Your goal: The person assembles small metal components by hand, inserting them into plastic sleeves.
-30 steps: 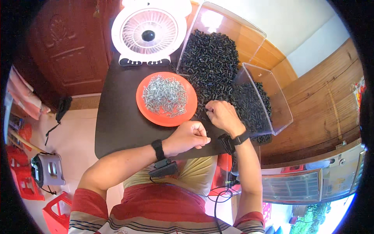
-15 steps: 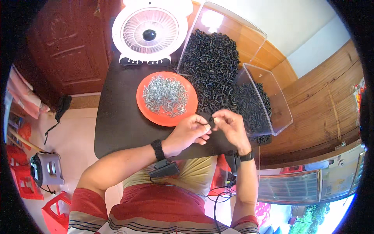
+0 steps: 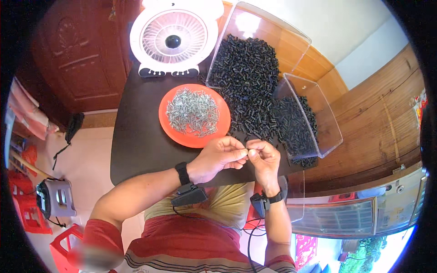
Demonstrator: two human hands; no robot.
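Observation:
My left hand (image 3: 218, 155) and my right hand (image 3: 264, 160) meet over the front of the dark table, thumbs and forefingers pinched tip to tip. A tiny dark bit shows between the fingertips; the fingers cover most of it, so its kind is unclear. Just beyond my left hand is an orange-red plate (image 3: 173, 136) with a heap of small, shiny silver metal pieces (image 3: 193, 111) on it. Past my right hand spreads a big pile of short black cylindrical pieces (image 3: 248, 86), some loose ones reaching close to my fingers.
A white fan (image 3: 174, 42) stands at the table's back left. Behind the pile is a large clear bin (image 3: 266, 34); a smaller clear bin (image 3: 328, 129) lies at the right among black pieces. The table (image 3: 141, 150) ends near my wrists. A wooden panel (image 3: 373, 118) rises at right.
My right hand has moved left and slightly down, closing the gap so that its fingertips now touch those of my left hand. The left hand has hardly moved.

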